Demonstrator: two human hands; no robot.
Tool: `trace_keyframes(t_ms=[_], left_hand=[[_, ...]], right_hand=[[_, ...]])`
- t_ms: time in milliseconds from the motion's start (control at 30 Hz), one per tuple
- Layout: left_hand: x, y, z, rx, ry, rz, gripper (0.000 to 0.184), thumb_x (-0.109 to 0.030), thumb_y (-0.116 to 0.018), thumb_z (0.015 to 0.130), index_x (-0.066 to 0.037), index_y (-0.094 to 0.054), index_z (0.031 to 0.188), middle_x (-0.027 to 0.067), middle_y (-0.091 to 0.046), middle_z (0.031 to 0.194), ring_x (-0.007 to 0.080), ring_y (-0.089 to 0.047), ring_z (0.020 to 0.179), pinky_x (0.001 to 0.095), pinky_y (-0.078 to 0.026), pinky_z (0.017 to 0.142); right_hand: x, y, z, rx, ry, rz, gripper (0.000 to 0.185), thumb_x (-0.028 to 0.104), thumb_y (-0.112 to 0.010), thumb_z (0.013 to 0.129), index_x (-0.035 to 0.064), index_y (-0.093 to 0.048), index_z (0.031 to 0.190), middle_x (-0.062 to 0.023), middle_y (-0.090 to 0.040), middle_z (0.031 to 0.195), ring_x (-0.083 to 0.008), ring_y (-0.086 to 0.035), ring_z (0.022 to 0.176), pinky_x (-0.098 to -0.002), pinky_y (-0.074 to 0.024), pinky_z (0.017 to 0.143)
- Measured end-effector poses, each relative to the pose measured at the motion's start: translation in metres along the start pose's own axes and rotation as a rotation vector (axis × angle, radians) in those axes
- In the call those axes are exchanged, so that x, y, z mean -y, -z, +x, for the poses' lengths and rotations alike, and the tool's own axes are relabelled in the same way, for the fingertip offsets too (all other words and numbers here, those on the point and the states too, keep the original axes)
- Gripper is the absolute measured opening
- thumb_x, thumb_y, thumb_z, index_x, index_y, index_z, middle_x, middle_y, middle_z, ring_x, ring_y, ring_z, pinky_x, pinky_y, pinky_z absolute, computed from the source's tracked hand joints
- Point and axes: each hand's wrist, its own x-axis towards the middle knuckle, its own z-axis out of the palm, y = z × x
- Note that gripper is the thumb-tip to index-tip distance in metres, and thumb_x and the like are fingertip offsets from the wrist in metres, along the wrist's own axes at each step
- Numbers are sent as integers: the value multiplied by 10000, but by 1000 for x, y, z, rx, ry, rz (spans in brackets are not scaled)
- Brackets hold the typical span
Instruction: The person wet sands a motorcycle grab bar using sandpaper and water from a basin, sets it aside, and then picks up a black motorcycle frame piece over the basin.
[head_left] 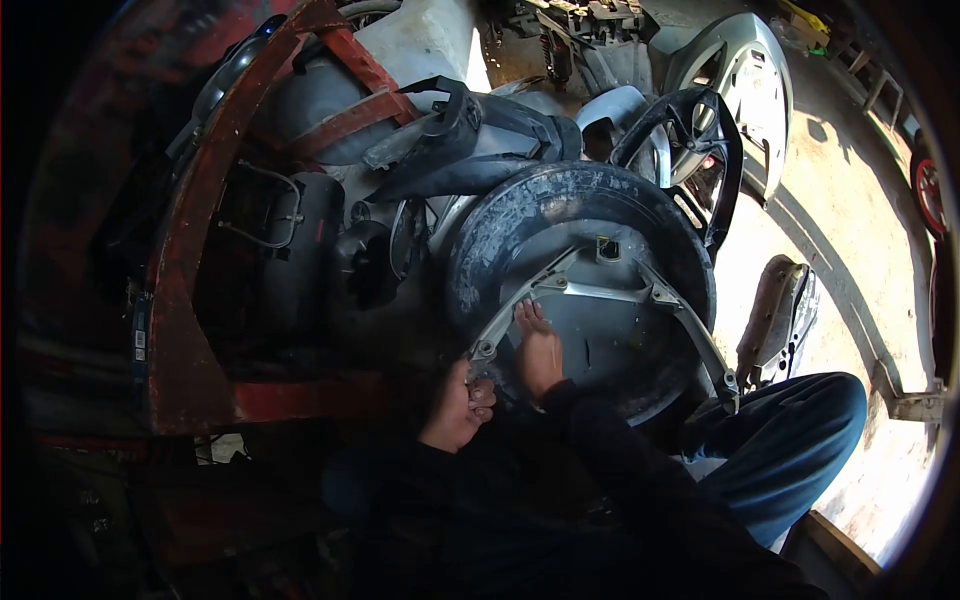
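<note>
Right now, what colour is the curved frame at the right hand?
Silver-grey; the curved frame shows in the head view, the only one.

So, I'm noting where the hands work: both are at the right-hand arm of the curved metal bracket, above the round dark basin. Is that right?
The side is wrong: in the head view, the left hand and right hand are both at the left-hand arm of the curved metal bracket, above the round dark basin.
</note>
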Motion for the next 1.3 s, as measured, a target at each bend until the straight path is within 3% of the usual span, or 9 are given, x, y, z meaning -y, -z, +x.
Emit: trace_keyframes(t_ms=[200, 467, 533, 667, 800, 967, 1067, 1133, 1300], left_hand=[[-5, -3, -1, -11, -4, -12, 261, -450, -418, 1018, -223, -547, 1006, -78, -349, 574, 37, -311, 468, 208, -241, 457], [-1, -10, -5, 47, 1, 15, 218, -415, -421, 1006, -232, -527, 1060, -63, -353, 589, 50, -315, 487, 213, -252, 471], [-1, -6, -5, 47, -16, 17, 222, -416, -418, 1007, -229, -524, 1060, -62, -353, 591, 50, -317, 488, 212, -251, 473], [0, -15, -6, -41, -36, -2, 244, -427, -409, 1007, -215, -519, 1060, -59, -363, 595, 53, -314, 489, 218, -255, 476], [-14, -9, 5, -55, -144, 178, 269, -419, -395, 1007, -190, -536, 1026, -61, -441, 662, 42, -364, 535, 223, -275, 494], [-3, 0, 15, -138, -269, 337, 445, -460, -415, 997, -176, -566, 1305, -3, -658, 1099, 105, -583, 919, 275, -418, 761], [4, -7, 14, -138, -331, 300, 485, -521, -415, 998, -150, -568, 1270, 39, -678, 1093, 140, -592, 976, 324, -427, 825], [4, -7, 15, -128, -322, 250, 503, -531, -433, 1001, -128, -567, 1269, 50, -679, 1090, 144, -600, 968, 328, -439, 829], [1, -6, 21, -66, -287, 64, 437, -450, -516, 1007, -50, -603, 1160, 94, -690, 1035, 178, -640, 886, 312, -496, 778]], right_hand=[[17, 3, -15, 57, 161, 191, 474, -54, -563, 805, -40, -587, 1279, -252, -565, 1351, -406, -530, 1280, -448, -437, 1079], [18, -16, -3, -78, 14, 258, 603, -125, -507, 762, -60, -512, 1361, -270, -516, 1396, -407, -473, 1332, -460, -403, 1108], [15, -14, 16, -94, -210, 344, 622, -144, -469, 740, -76, -506, 1356, -292, -493, 1406, -417, -459, 1338, -453, -375, 1127], [37, 8, -32, 35, 148, 274, 619, -121, -535, 734, -83, -506, 1351, -309, -503, 1384, -424, -492, 1307, -453, -397, 1106], [20, 9, -4, 82, 36, 378, 568, -73, -561, 762, -31, -552, 1328, -305, -501, 1392, -414, -450, 1354, -442, -359, 1143], [35, 8, -9, -19, 39, 342, 535, -111, -570, 750, -27, -584, 1278, -254, -528, 1387, -432, -469, 1326, -455, -405, 1109], [13, 16, 18, 7, 93, 201, 537, -107, -615, 711, -11, -607, 1240, -217, -569, 1352, -412, -499, 1308, -449, -425, 1096], [18, 26, 20, 204, 438, 357, 499, -101, -603, 709, -11, -620, 1200, -186, -619, 1280, -390, -533, 1279, -434, -433, 1093], [1, 26, 41, 301, 356, 184, 468, -39, -586, 740, 11, -624, 1205, -186, -622, 1274, -355, -580, 1219, -416, -465, 1051]])
